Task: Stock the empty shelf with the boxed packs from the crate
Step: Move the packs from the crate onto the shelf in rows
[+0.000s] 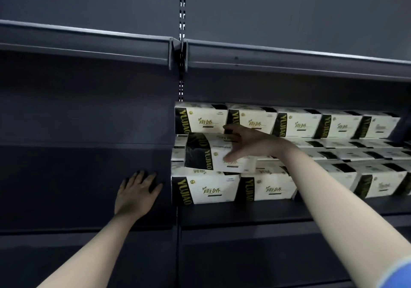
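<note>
While the left hand (136, 193) lies flat, fingers spread, on the bare left shelf (89, 176), the right hand (249, 143) grips a tilted pack (213, 154), long axis along the shelf edge, black end left. It sits on the front row at the right shelf (244, 212) left end. Front row: three packs visible; back top row: five.

Dark shelf (244, 214): white-and-black boxed packs (266, 190) stacked in rows (right bay only); left hand (135, 192) flat on left bay.
</note>
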The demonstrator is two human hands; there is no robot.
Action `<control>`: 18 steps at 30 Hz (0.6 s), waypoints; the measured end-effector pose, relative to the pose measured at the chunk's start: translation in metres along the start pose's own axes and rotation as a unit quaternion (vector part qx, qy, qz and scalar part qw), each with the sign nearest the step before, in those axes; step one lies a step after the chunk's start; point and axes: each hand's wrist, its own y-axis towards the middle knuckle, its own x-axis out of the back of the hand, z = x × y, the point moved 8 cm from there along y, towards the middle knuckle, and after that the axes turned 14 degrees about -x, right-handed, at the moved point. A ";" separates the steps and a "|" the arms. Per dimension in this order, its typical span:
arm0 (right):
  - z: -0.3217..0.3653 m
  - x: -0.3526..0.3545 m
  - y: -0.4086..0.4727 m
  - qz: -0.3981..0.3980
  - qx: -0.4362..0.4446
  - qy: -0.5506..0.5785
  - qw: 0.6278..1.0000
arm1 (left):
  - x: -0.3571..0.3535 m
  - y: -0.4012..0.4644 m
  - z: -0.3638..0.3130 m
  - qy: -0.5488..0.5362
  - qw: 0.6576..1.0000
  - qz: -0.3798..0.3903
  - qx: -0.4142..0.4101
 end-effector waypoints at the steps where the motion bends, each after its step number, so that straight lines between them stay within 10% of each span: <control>1: 0.001 -0.001 0.004 0.021 -0.009 -0.003 1.000 | 0.001 0.000 0.000 -0.002 1.000 -0.003 0.001; 18: 0.030 -0.006 -0.005 -0.418 0.171 -0.248 0.857 | 0.003 0.002 0.001 -0.013 0.999 -0.032 0.006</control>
